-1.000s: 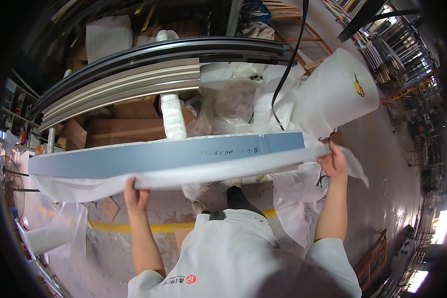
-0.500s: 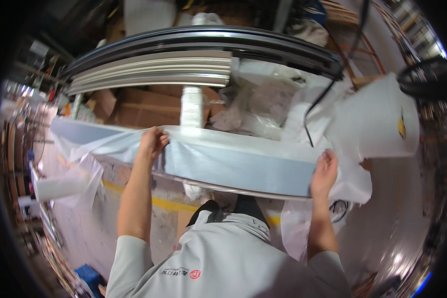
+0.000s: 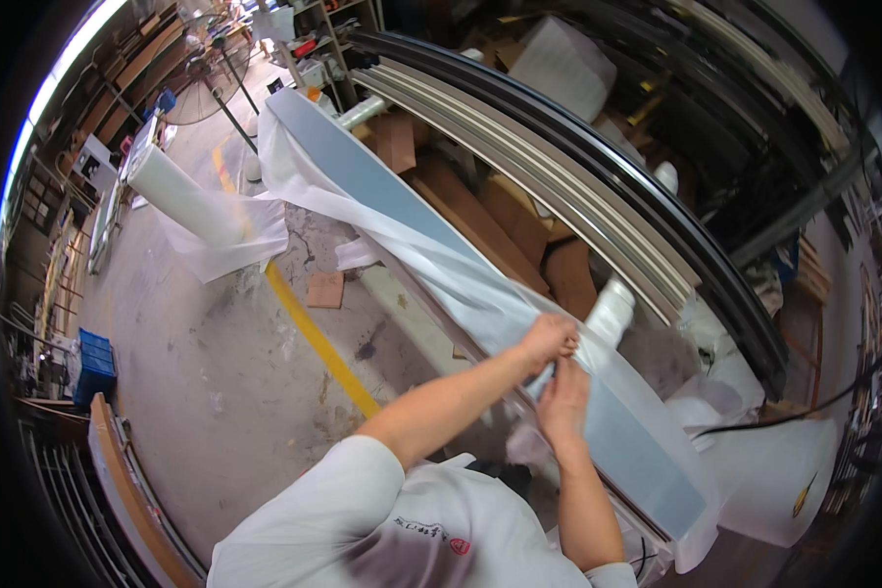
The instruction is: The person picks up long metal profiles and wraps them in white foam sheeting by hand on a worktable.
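Note:
A long blue-grey panel (image 3: 387, 181) lies slantwise in front of me, partly covered by thin white foam sheet (image 3: 416, 243). The sheet is bunched and hangs over the near edge toward the far left. My left hand (image 3: 549, 338) is closed in a pinch on the sheet near the panel's middle. Right beside it, slightly nearer to me, my right hand (image 3: 563, 404) is also closed at the sheet, its fingers bent and partly blurred. A white-wrapped support bar (image 3: 612, 309) runs beneath the panel just beyond my hands.
Pale metal profiles (image 3: 529, 174) and a black profile (image 3: 608, 152) lie beyond the panel, with cardboard (image 3: 500, 216) below. A large white foam roll (image 3: 755, 480) stands at the right, near a black cable (image 3: 784, 415). Another white roll (image 3: 181, 201) lies left; a fan (image 3: 206, 73) stands behind.
My view has swung left. My right hand has left the panel's right end and come in beside my left hand, which still grips the foam sheet.

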{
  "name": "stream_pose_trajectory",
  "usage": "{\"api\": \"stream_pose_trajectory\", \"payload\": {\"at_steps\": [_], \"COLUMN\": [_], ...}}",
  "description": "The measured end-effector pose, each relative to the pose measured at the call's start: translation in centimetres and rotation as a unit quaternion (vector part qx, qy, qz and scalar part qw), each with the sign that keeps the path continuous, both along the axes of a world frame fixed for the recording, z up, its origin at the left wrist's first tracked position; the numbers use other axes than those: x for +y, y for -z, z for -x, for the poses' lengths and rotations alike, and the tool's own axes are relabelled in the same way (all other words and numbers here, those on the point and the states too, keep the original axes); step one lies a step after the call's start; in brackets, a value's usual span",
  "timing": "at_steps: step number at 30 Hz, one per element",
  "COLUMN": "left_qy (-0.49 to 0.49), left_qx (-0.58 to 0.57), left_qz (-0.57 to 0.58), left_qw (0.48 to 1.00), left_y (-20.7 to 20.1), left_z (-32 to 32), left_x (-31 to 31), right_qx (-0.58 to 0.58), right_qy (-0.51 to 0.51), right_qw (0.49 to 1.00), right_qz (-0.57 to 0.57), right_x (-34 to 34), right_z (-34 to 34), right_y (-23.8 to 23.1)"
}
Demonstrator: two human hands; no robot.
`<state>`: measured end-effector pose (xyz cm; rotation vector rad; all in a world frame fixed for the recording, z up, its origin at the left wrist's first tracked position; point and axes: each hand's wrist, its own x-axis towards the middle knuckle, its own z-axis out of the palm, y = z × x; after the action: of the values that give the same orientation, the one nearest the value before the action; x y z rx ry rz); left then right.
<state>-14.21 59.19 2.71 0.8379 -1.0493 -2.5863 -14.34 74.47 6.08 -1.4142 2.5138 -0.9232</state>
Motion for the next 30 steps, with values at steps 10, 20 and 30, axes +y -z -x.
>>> {"api": "stream_pose_trajectory", "payload": {"at_steps": [10,20,30], "left_qy": [-0.259,-0.464,-0.330], "left_qx": [-0.030,-0.088,-0.132], "left_qz": [-0.057,-0.122,0.146], "left_qw": [0.964,0.873,0.923], "left_y": [4.9,8.8,-6.3], "left_z": [-30.3,-35.5,-34.9], "left_x": [-26.2,-48.0,-58.2], "right_qx": [0.084,0.185,0.151], "right_qy": [0.199,0.264,0.270], "right_qw": [0.960,0.927,0.923], "right_qz": [-0.179,-0.193,-0.228], "right_x": [-7.2,-8.8,-8.8], "right_z": [-0.4,-1.7,-1.8], "right_y": [-0.3,2.7,2.5]}}
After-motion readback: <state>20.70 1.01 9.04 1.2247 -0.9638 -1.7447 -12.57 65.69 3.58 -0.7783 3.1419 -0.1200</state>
